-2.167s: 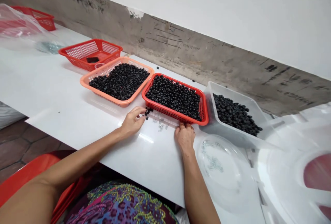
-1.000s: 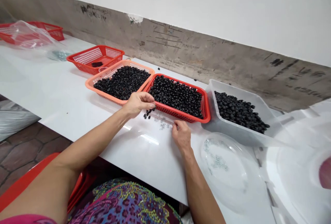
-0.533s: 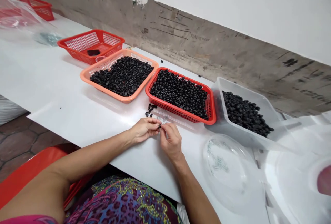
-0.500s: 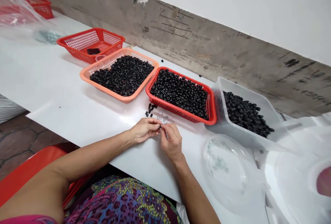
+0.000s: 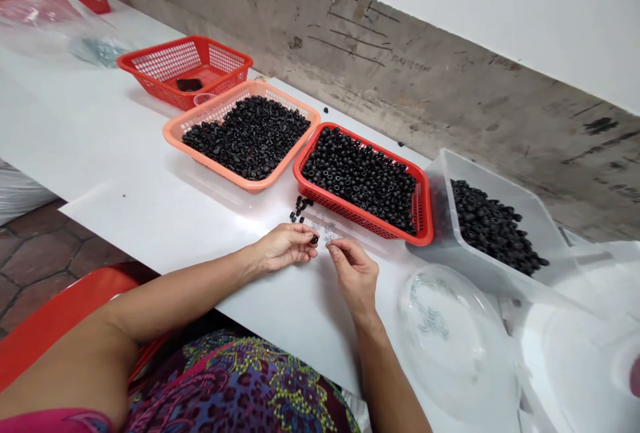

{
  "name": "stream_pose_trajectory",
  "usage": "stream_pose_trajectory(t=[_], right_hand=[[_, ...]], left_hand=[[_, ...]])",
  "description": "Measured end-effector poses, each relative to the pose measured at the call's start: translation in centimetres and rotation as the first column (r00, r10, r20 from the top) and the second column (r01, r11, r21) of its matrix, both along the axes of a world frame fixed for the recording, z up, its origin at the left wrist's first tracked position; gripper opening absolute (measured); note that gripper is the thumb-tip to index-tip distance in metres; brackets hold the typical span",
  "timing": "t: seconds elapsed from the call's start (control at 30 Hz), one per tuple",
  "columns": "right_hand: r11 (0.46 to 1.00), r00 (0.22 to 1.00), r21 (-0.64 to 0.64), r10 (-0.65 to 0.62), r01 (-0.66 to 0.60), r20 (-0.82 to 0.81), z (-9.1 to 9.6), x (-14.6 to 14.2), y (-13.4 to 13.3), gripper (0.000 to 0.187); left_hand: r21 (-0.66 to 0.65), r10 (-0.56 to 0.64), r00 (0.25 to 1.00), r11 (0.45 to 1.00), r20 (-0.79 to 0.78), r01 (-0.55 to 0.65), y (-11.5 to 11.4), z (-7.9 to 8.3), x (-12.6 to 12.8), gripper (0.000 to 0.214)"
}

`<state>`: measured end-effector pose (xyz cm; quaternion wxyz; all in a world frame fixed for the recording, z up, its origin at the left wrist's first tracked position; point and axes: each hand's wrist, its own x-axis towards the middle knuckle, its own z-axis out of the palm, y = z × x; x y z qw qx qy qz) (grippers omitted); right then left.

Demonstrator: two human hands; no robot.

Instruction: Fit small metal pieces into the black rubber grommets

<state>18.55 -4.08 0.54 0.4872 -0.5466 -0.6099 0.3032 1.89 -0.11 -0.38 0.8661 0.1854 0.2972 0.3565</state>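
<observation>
My left hand [image 5: 285, 246] rests on the white table [image 5: 125, 173] with its fingertips pinched on a small black ring-shaped part [image 5: 315, 239]. My right hand [image 5: 354, 272] lies just right of it, thumb and forefinger pinched near some tiny clear pieces [image 5: 327, 232]; what it holds is too small to make out. A little heap of loose black parts [image 5: 299, 207] lies just beyond the left hand, in front of the red basket [image 5: 423, 220] full of black parts.
An orange basket [image 5: 175, 136] of black parts stands left of the red one, a clear tub [image 5: 535, 210] of black parts to its right. A nearly empty red basket [image 5: 145, 73] sits farther left. A clear plastic dish [image 5: 450, 346] lies near my right hand. Plastic bags lie at far left.
My left hand took black parts from the red basket's front and came back toward me. Both hands met, then the right hand drew slightly apart to the right.
</observation>
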Motion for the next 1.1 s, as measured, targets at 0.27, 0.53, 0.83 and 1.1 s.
stream_pose_trajectory(t=[0.27, 0.53, 0.83, 1.1], right_hand=[[0.995, 0.995, -0.045, 0.093, -0.094, -0.028, 0.5, -0.5, -0.1, 0.006], [0.924, 0.956, -0.322, 0.123, -0.208, -0.265, 0.7, -0.2, 0.3, 0.018], [0.842, 0.9, -0.418, 0.165, -0.342, -0.404, -0.5, 0.6, 0.6, 0.026], [0.924, 0.926, -0.332, 0.054, -0.188, -0.375, 0.6, 1.9, 0.9, 0.024]], left_hand=[[0.082, -0.037, 0.998, 0.996, -0.04, 0.041, -0.5, 0.1, 0.3, 0.017], [0.168, -0.049, 0.994, 0.984, -0.102, 0.065, -1.0, 0.2, 0.6, 0.026], [0.222, -0.098, 0.993, 0.969, -0.065, 0.11, -1.1, -0.4, 0.5, 0.025], [0.154, -0.061, 0.998, 0.986, 0.016, 0.058, -1.1, -0.4, 0.5, 0.023]])
